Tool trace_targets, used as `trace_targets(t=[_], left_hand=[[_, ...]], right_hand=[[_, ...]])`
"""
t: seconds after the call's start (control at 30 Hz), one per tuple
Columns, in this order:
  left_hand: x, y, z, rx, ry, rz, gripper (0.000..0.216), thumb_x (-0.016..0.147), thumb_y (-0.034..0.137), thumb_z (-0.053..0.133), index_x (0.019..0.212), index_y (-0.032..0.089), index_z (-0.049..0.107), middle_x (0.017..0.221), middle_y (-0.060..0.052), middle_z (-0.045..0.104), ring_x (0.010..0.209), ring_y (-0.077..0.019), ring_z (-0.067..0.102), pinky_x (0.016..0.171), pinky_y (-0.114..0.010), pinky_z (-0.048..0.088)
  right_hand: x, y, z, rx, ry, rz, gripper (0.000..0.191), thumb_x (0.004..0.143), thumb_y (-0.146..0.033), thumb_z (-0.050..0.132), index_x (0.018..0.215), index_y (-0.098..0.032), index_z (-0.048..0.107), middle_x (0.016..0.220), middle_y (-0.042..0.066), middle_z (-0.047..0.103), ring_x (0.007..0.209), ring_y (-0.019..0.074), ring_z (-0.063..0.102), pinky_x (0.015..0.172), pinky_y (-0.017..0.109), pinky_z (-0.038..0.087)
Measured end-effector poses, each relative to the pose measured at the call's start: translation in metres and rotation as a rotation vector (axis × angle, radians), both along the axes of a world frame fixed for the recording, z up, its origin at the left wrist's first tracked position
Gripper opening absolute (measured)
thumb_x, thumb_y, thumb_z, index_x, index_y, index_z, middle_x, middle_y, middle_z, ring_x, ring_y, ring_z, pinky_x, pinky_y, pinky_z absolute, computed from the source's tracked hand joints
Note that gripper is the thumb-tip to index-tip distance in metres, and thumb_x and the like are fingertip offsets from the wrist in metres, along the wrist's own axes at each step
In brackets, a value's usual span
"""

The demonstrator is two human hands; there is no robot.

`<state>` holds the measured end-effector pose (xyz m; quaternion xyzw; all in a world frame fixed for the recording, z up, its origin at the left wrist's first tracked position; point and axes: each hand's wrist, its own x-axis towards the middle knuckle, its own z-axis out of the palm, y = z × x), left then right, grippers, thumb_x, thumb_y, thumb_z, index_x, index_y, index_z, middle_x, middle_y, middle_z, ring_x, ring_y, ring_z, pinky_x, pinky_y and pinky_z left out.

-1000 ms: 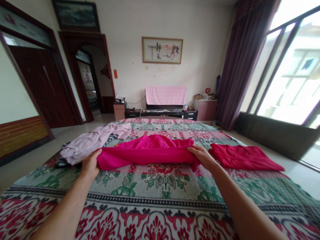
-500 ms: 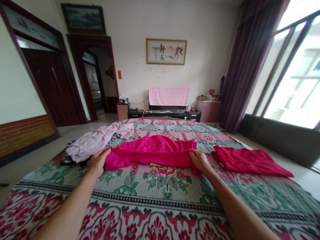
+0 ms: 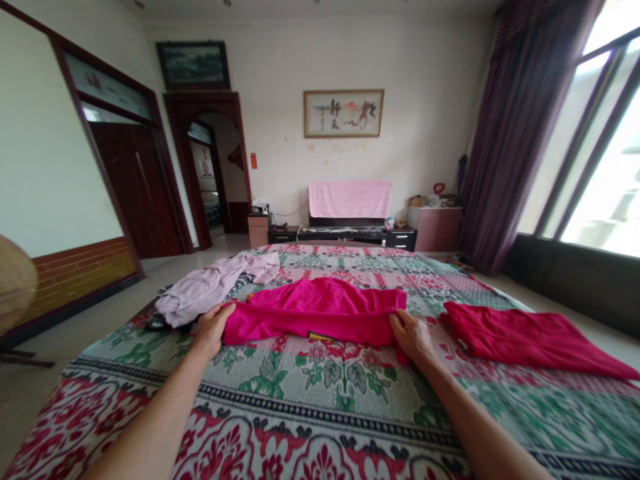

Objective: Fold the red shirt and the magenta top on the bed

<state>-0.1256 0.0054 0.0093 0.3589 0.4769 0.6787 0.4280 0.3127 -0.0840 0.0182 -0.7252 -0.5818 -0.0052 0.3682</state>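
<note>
Spanning the gap between two hands in the head view, a pink garment [image 3: 325, 297] is held at the centre of the clock, over a flowered cloth [image 3: 345, 397]. Its left end is gripped at 9 o'clock by the left hand [image 3: 213, 331], whose fingers [image 3: 225, 311] are closed on the fabric. Its right end is gripped at 3 o'clock by the right hand [image 3: 413, 333], with the fingers [image 3: 397, 319] likewise pinched over the edge. A smooth band is drawn nearly straight between them, while the rest is bunched in soft folds just behind, toward 12 o'clock. At the lower edge, near 6 o'clock, a yellow and black patch [image 3: 320, 336] is shown.

Farther out at 3 o'clock, a folded red garment [image 3: 530, 337] is laid flat on the cloth, apart from the right hand. At 10 o'clock, near the left hand, a pale garment [image 3: 205, 287] is heaped, and a black-and-white fabric [image 3: 242, 281] is partly covered by it.

Beyond the cloth at 12 o'clock, a pink towel [image 3: 350, 200] is draped over a dark screen above a black cabinet [image 3: 285, 237]. Higher up, a framed picture [image 3: 344, 114] is hung on the wall. At 2 o'clock, a purple curtain [image 3: 530, 127] is gathered beside a bright window [image 3: 600, 153].
</note>
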Motion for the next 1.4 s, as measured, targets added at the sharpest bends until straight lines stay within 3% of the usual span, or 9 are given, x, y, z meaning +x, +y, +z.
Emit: trace_targets(t=[0.23,0.7,0.97,1.17,1.27,1.4], left_hand=[[-0.001,-0.001,0.000,0.023,0.025,-0.027,0.042,0.046,0.034,0.080,0.080,0.013,0.065,0.058,0.001,0.064,0.056,-0.0144,0.059,0.056,-0.024,0.046],[-0.001,-0.001,0.001,0.017,0.017,-0.005,0.042,0.046,0.033,0.079,0.081,0.013,0.066,0.062,0.000,0.065,0.056,-0.0145,0.059,0.057,-0.025,0.046],[0.003,-0.006,0.006,0.025,0.002,0.017,0.040,0.046,0.033,0.077,0.080,0.014,0.066,0.060,0.001,0.065,0.056,-0.0134,0.058,0.057,-0.024,0.045],[0.002,-0.005,0.005,0.019,0.021,0.030,0.041,0.046,0.033,0.077,0.081,0.014,0.066,0.061,0.001,0.065,0.058,-0.0146,0.059,0.058,-0.025,0.046],[0.001,-0.004,0.004,0.013,0.025,0.041,0.041,0.046,0.033,0.077,0.081,0.014,0.066,0.064,0.000,0.066,0.060,-0.0152,0.060,0.059,-0.026,0.047],[-0.001,-0.002,0.002,0.009,0.018,0.014,0.040,0.045,0.033,0.077,0.081,0.016,0.067,0.061,0.001,0.065,0.060,-0.0160,0.061,0.059,-0.026,0.047]], right_hand=[[0.000,0.001,-0.001,-0.023,-0.029,-0.007,0.033,0.080,-0.041,0.034,0.070,-0.021,0.057,0.062,0.005,0.062,0.059,0.0176,0.057,0.056,0.025,0.034],[0.001,0.000,-0.002,0.027,0.021,0.012,0.033,0.078,-0.043,0.036,0.066,-0.021,0.057,0.059,0.003,0.060,0.058,0.0172,0.056,0.056,0.025,0.034],[0.006,0.001,-0.003,0.088,0.107,0.009,0.043,0.081,-0.050,0.031,0.066,-0.019,0.058,0.058,0.004,0.059,0.059,0.0181,0.056,0.056,0.025,0.037],[0.006,0.004,-0.001,0.060,0.123,0.015,0.038,0.078,-0.045,0.042,0.085,-0.018,0.068,0.073,0.006,0.068,0.072,0.0208,0.061,0.065,0.027,0.042],[0.014,0.006,0.005,0.011,0.189,0.094,0.034,0.072,-0.041,0.050,0.086,-0.017,0.070,0.074,0.005,0.069,0.072,0.0198,0.061,0.064,0.027,0.044],[0.030,0.003,0.017,-0.105,0.408,0.249,0.038,0.069,-0.043,0.056,0.089,-0.013,0.070,0.064,0.001,0.064,0.055,0.0130,0.054,0.049,0.022,0.040]])
